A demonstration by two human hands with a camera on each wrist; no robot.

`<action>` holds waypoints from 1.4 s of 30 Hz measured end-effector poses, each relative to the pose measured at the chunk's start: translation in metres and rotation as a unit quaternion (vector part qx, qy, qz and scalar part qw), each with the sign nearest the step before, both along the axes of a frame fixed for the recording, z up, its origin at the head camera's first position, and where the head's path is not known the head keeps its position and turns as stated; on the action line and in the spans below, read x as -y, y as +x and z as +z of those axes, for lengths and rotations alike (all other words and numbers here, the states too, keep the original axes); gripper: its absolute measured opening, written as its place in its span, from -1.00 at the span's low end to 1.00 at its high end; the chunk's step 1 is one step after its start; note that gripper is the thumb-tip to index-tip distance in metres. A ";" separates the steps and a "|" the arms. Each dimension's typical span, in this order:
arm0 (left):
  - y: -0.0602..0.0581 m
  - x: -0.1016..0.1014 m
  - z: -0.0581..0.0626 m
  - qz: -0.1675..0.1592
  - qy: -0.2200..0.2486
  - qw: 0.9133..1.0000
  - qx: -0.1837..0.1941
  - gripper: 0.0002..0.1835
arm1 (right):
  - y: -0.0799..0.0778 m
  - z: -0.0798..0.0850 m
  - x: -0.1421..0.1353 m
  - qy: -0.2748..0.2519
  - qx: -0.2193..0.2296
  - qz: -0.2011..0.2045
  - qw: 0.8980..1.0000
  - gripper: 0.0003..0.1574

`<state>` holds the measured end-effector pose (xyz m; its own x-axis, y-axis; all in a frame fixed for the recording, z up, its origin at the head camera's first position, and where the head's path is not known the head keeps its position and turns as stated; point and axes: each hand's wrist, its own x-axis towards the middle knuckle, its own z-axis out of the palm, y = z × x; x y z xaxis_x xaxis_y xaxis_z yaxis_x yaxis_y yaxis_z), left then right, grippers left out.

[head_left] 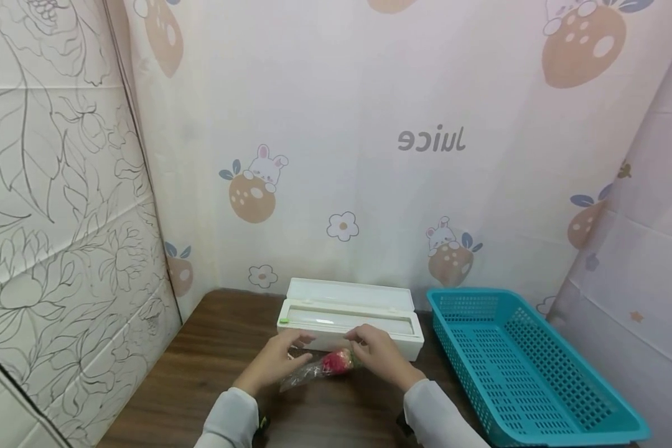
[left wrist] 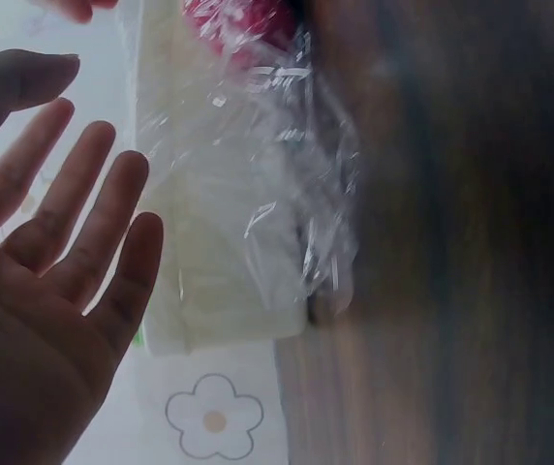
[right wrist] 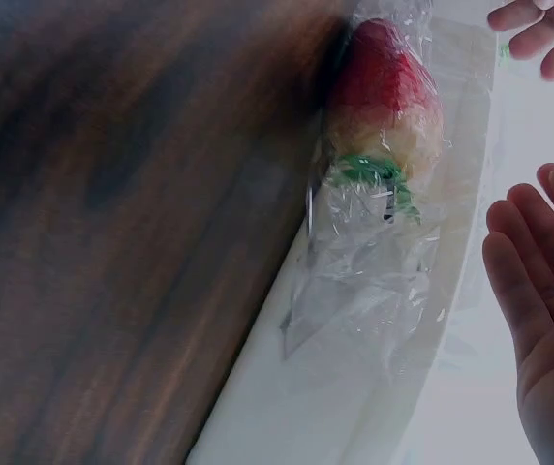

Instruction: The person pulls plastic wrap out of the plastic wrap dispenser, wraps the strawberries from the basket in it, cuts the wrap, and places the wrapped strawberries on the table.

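A red strawberry (head_left: 336,361), pale near its green top, lies loosely wrapped in clear plastic film (left wrist: 287,194) that spreads out at both ends. It is in front of a long white box (head_left: 347,340) with its lid raised and a small green piece at the left end. To the left of the strawberry, my left hand (head_left: 280,359) is held with fingers apart and nothing in it. My right hand (head_left: 379,353) is just to the right, its fingers loosely bent and holding nothing. In both wrist views the fingers appear apart from the film.
A teal plastic basket (head_left: 465,367) with a latticed base stands on the right of the dark wooden table (head_left: 201,361). Patterned cloth (head_left: 336,155) hangs behind the table, and more cloth hangs at the left and right sides.
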<state>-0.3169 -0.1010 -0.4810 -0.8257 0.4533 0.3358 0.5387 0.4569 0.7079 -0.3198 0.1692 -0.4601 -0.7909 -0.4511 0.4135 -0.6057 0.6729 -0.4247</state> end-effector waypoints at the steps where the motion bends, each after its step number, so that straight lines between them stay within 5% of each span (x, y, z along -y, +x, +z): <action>1: 0.000 -0.002 -0.002 -0.008 -0.007 1.000 0.010 -0.64 | 0.002 -0.001 -0.001 0.002 0.003 0.002 1.000 -0.81; 9: 0.003 -0.024 -0.013 -0.022 -0.049 0.998 -0.014 -0.56 | 0.007 -0.013 -0.003 0.018 -0.013 0.042 0.999 -0.66; 19: 0.000 -0.054 -0.029 0.033 -0.078 0.996 -0.030 -0.53 | 0.004 -0.031 -0.010 0.050 0.028 0.041 0.998 -0.51; 29: 0.000 -0.066 -0.030 0.059 -0.101 0.993 0.023 -0.54 | 0.004 -0.038 -0.016 0.057 0.027 0.035 0.997 -0.58; 42: 0.018 -0.066 -0.026 0.021 -0.131 0.991 0.020 -0.57 | 0.023 -0.041 -0.025 0.058 0.075 0.036 0.995 -0.54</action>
<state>-0.2988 -0.0346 -0.5066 -0.8563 0.4850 0.1774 0.4887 0.6502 0.5817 -0.2964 0.1947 -0.5015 -0.8044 -0.5457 0.2349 -0.5889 0.6799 -0.4369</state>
